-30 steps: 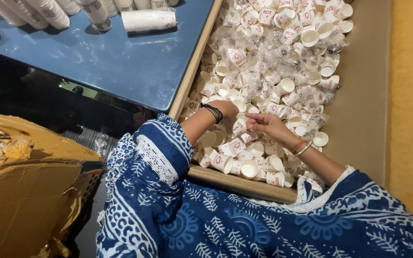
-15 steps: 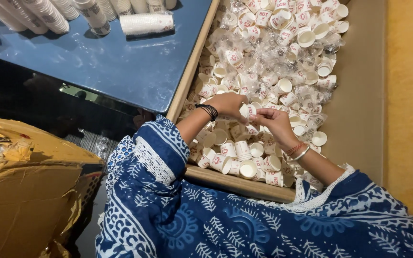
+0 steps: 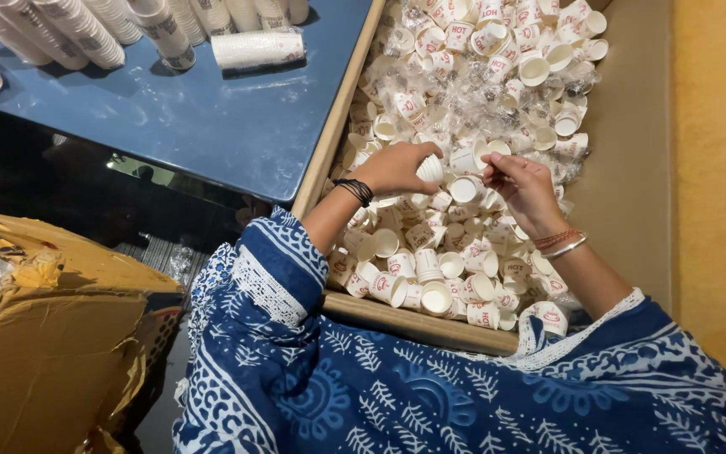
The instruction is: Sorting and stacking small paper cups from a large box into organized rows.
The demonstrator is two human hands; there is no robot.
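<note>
A large cardboard box (image 3: 632, 168) holds a heap of several small white paper cups (image 3: 464, 101) with red print, mixed with clear plastic wrap. My left hand (image 3: 397, 166), with a black band at the wrist, grips one white paper cup (image 3: 430, 169) over the heap. My right hand (image 3: 521, 187), with bangles on the wrist, has its fingers curled just right of that cup, fingertips near another cup (image 3: 465, 189). I cannot tell if it holds anything. My blue patterned sleeves fill the bottom of the view.
A blue table (image 3: 195, 118) lies left of the box, with stacked sleeves of paper cups (image 3: 77, 29) along its far edge and one wrapped stack (image 3: 258, 49) lying flat. A torn brown carton (image 3: 52, 336) stands at lower left.
Both hands have risen from the heap and come together over its middle. My left hand now grips a cup it lifted from the pile.
</note>
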